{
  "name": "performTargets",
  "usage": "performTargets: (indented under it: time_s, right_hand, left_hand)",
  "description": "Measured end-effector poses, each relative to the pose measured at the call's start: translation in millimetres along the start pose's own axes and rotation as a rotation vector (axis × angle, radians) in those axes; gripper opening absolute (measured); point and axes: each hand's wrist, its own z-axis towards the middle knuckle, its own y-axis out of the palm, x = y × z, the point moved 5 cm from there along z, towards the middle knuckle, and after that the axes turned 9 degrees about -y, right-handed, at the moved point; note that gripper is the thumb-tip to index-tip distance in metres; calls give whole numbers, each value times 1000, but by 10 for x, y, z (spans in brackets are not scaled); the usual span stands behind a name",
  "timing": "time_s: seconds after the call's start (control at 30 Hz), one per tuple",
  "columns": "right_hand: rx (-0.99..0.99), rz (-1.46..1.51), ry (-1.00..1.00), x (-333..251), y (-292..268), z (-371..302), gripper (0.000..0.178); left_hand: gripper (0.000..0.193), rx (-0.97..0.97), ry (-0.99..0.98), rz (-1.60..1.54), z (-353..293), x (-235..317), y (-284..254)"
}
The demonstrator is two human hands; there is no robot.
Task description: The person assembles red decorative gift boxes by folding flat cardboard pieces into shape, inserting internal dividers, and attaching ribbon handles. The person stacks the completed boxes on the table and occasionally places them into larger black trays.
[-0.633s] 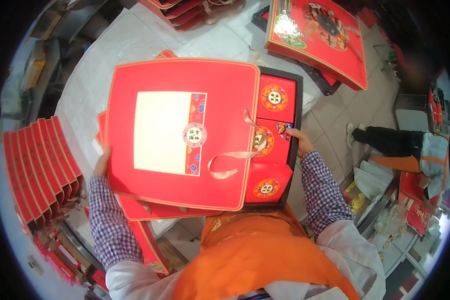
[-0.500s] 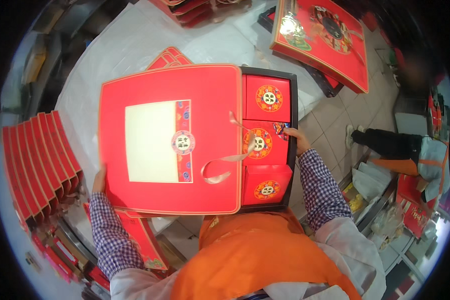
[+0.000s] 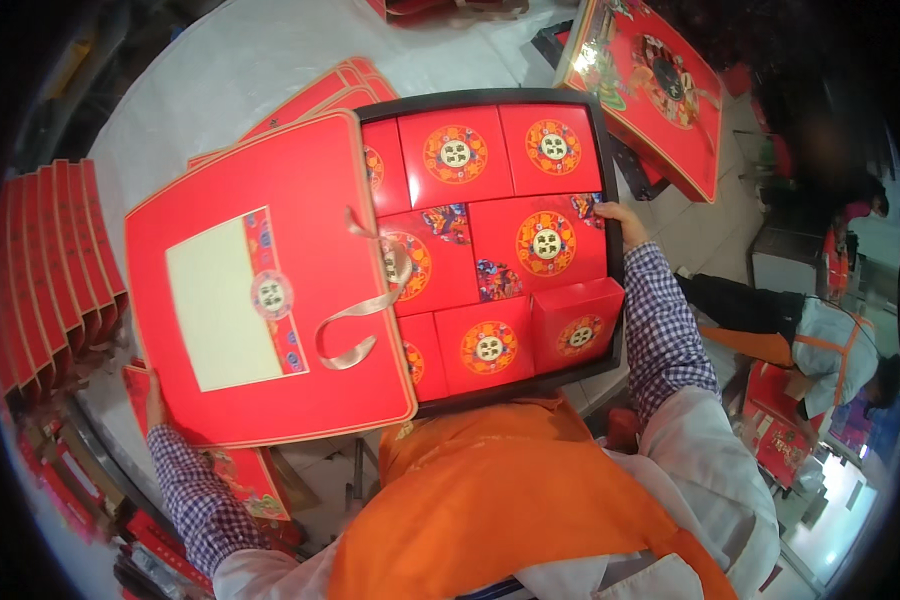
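Observation:
A red gift-box sleeve (image 3: 220,400) with a pale square panel and a beige ribbon (image 3: 345,352) lies over the left part of a black-rimmed tray (image 3: 490,97). Several small red boxes (image 3: 455,155) with round orange emblems fill the part of the tray that shows. One red box (image 3: 580,330) at the near right corner stands higher than its neighbours and is tilted. My left hand (image 3: 157,400) grips the sleeve's left edge, its fingers partly hidden. On the tray's right edge, my right hand (image 3: 625,225) is closed, with fingertips over the rim.
Beneath lies a table with a pale plastic cover (image 3: 160,120). Flat red covers (image 3: 300,100) are stacked behind the sleeve. A decorated red box (image 3: 660,90) sits at the far right, and several red sleeves (image 3: 55,260) stand in a row at left. A co-worker (image 3: 830,340) is at the right.
The sleeve has moved left and the tray has come farther out of it, showing more small red boxes. Both have turned a little, and both hands have moved left or up with them.

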Motion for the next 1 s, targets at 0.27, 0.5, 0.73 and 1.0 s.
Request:
performTargets:
  time_s: [0.27,0.5,0.73,1.0]
  right_hand:
    - [-46,-167,-17,-441,270,13,71]
    - [-14,-49,-75,-453,-219,-25,57]
    - [176,122,-49,-62,-266,182,38]
    - [-30,172,-57,108,289,434,47]
  left_hand:
    - [86,203,22,-126,-691,-507,-570]
    - [83,305,38,-242,-1164,-797,-867]
    - [50,1008,444,851,-1143,-96,193]
    - [40,-105,1388,569,-3147,980,5237]
